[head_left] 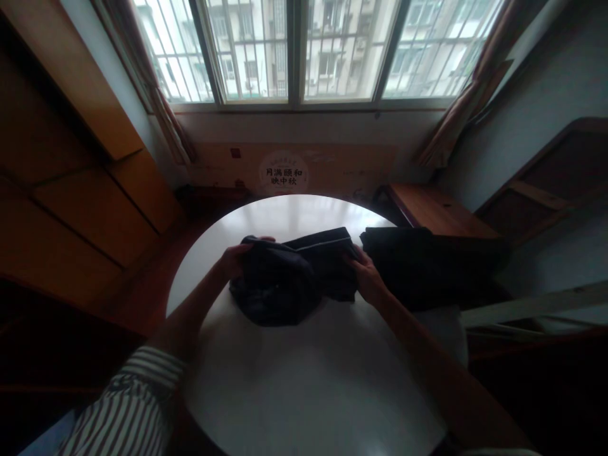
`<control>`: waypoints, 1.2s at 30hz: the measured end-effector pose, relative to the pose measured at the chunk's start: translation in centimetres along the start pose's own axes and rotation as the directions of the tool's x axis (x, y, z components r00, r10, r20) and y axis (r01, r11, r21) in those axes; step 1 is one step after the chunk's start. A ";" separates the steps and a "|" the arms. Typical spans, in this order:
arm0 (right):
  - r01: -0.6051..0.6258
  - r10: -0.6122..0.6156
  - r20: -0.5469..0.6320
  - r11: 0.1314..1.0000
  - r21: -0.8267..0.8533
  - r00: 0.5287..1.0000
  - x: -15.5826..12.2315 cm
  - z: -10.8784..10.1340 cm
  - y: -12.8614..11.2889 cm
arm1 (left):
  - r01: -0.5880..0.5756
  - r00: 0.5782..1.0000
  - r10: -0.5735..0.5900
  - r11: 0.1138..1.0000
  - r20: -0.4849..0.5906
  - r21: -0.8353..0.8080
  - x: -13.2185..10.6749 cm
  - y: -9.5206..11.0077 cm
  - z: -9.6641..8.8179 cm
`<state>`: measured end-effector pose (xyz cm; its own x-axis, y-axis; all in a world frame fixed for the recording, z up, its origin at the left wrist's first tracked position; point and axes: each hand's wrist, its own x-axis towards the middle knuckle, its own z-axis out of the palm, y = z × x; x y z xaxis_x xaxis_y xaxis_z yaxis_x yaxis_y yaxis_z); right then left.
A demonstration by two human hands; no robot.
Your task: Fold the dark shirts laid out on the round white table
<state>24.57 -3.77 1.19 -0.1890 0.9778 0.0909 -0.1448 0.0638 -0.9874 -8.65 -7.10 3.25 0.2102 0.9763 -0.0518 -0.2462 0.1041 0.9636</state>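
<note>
Two hands, left [232, 261] and right [367, 276], on crumpled, seemingly navy cloth [273, 288]

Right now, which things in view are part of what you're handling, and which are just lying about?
Handled: left hand, right hand, dark garment.
Lying about: dark pile, white table, wooden shelf, window.

A garment [280, 285] lies left of a clothes pile [427, 266].

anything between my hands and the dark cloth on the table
Nothing visible: the left hand and the right hand are both on the dark garment. The dark pile of clothing lies beyond the right hand, not between.
</note>
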 end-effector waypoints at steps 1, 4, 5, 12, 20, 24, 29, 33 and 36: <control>0.054 -0.055 -0.012 0.996 -0.072 0.998 0.1 -0.1 0.1 | 0.046 0.984 -0.037 0.998 0.173 -0.046 -0.6 0.0 0.1; 0.165 -0.167 0.010 0.961 -0.222 0.986 0.2 0.1 0.9 | 0.120 0.878 -0.112 0.993 0.465 0.012 -1.1 -0.8 0.8; 0.172 -0.168 0.039 0.963 -0.205 0.985 0.0 0.2 1.2 | 0.102 0.870 -0.130 0.991 0.475 0.085 -0.7 -1.3 1.0; 0.040 -0.055 0.287 0.998 0.057 0.956 -1.5 1.3 1.2 | -0.342 0.939 0.239 0.729 0.248 0.593 2.0 -4.1 3.5; 0.360 -0.382 0.083 0.744 -0.563 0.920 -2.0 3.6 2.8 | -0.615 0.779 0.368 0.606 0.507 0.505 0.7 -7.3 9.7; 0.410 -0.365 0.192 0.755 -0.512 0.911 -1.7 2.9 2.9 | -0.557 0.829 0.350 0.587 0.436 0.587 0.9 -7.2 9.2; 0.470 -0.396 0.260 0.794 -0.384 0.881 -2.1 1.9 -0.3 | -0.544 0.809 0.534 0.518 0.247 0.660 1.1 -4.9 7.5; 0.327 -0.237 0.370 0.923 -0.202 0.898 -3.1 2.8 -1.9 | -0.585 0.616 0.788 0.441 0.019 0.681 1.0 -2.6 7.0; 0.237 -0.112 0.456 0.944 -0.228 0.883 -3.7 4.8 -1.4 | -0.426 0.642 0.752 0.514 -0.152 0.745 0.8 -1.6 7.5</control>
<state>20.79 -8.42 2.81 -0.5932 0.7653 0.2498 0.0400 0.3380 -0.9403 -0.96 -7.96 3.64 -0.1937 0.7334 0.6516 0.4887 -0.5037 0.7123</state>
